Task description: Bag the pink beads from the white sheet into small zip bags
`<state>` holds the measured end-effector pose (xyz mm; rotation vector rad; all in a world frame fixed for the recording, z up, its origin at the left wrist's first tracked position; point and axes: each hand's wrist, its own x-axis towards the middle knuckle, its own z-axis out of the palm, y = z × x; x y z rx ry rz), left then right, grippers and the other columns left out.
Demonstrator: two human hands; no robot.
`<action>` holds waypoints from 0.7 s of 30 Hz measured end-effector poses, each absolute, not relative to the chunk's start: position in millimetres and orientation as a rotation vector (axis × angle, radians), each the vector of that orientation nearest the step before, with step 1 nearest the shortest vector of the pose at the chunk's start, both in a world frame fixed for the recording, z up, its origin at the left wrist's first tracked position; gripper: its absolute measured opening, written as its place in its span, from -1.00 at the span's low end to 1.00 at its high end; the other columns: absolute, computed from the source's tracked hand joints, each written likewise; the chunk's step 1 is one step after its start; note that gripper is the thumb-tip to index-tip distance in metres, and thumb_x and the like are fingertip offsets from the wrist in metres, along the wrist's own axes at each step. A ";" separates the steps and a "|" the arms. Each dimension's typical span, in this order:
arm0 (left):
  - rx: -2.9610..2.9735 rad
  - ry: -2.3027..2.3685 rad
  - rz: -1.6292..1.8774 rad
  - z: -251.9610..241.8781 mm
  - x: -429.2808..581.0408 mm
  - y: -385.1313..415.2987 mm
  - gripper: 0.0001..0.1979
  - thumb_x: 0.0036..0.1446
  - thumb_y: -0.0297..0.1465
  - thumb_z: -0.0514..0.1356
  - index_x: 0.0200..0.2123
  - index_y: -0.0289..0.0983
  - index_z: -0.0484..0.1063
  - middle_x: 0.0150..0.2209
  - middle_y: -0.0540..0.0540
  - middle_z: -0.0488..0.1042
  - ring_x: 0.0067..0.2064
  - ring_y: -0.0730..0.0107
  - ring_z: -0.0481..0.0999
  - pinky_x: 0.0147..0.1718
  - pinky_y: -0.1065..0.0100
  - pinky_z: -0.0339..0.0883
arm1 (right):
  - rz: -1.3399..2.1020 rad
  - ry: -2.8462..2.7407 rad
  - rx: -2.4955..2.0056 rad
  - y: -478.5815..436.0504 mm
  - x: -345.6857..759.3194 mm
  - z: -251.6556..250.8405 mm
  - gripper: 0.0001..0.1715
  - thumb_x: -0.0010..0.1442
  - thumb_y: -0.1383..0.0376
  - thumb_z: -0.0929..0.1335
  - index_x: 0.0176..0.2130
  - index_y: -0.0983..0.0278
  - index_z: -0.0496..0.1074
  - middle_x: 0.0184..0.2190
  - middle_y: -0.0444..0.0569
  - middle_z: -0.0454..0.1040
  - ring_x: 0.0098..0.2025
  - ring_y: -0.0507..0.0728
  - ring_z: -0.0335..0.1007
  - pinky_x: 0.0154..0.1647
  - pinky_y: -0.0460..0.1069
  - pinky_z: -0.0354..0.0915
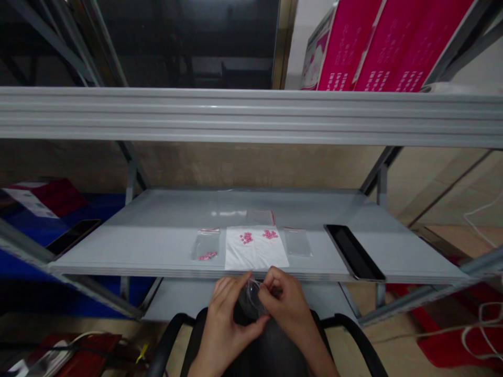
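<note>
Both the left hand and right hand pinch a clear plastic bag in front of the table, where an uneven tug could split its thin mouth.

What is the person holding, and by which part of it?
A small clear plastic bag. The right hand pinches it near the upper edge; the left hand holds its left side, though exact finger contact is unclear.
</note>
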<state>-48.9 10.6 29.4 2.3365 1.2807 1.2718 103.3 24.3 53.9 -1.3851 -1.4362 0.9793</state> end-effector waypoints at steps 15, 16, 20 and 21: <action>2.046 1.282 1.388 26.1 -34.6 13.8 -0.49 -0.05 -0.49 0.28 0.02 -0.19 0.33 -0.08 -0.14 0.55 -0.05 0.13 0.56 -0.07 0.10 0.48 | 0.830 -1.552 -1.425 29.5 117.8 59.6 -0.76 0.12 0.24 0.29 -0.55 0.23 0.26 -0.63 -0.17 0.34 -0.55 0.04 0.32 -0.55 -0.11 0.18; 2.026 1.288 1.386 25.5 -34.4 14.4 -0.51 -0.04 -0.49 0.28 0.01 -0.19 0.34 -0.08 -0.14 0.55 -0.05 0.13 0.56 -0.07 0.10 0.48 | 0.778 -1.556 -1.436 32.5 122.4 58.7 -0.72 0.17 0.20 0.28 -0.53 0.24 0.29 -0.62 -0.15 0.36 -0.54 0.05 0.34 -0.54 -0.10 0.21; 1.943 1.325 1.402 20.1 -32.4 16.6 -0.53 -0.03 -0.47 0.29 0.01 -0.22 0.36 -0.08 -0.15 0.57 -0.04 0.13 0.57 -0.05 0.10 0.47 | 0.244 -1.613 -1.558 58.6 147.5 50.9 -0.78 0.22 0.27 0.27 -0.40 0.29 0.43 -0.51 -0.04 0.48 -0.42 0.13 0.40 -0.34 -0.01 0.32; 1.922 1.335 1.412 18.3 -31.4 17.0 -0.53 -0.02 -0.46 0.29 0.01 -0.23 0.37 -0.07 -0.15 0.57 -0.03 0.12 0.57 -0.05 0.09 0.46 | 0.131 -1.627 -1.578 67.6 153.9 48.4 -0.81 0.20 0.32 0.28 -0.38 0.30 0.46 -0.46 0.00 0.51 -0.34 0.17 0.40 -0.24 0.03 0.33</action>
